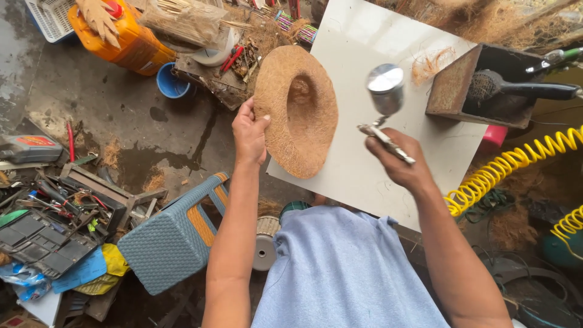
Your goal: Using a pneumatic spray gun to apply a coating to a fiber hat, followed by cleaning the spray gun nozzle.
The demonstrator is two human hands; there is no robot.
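Left hand (250, 135) clamps the rim of a brown fibre bowl (296, 110) above a white board (388, 115). Right hand (398, 159) grips a metal spray gun (384, 106). Orange jug (124, 33), upper left.

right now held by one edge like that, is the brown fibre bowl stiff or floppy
Probably fairly stiff: the fibre bowl keeps its oval shape though the left hand grips only its rim. Likely light, since one pinch carries it. Its coarse surface looks unlikely to slip.

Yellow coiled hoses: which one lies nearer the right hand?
The long hose stretching from the upper right down toward the right hand; the other hose is a short coil at the right edge.
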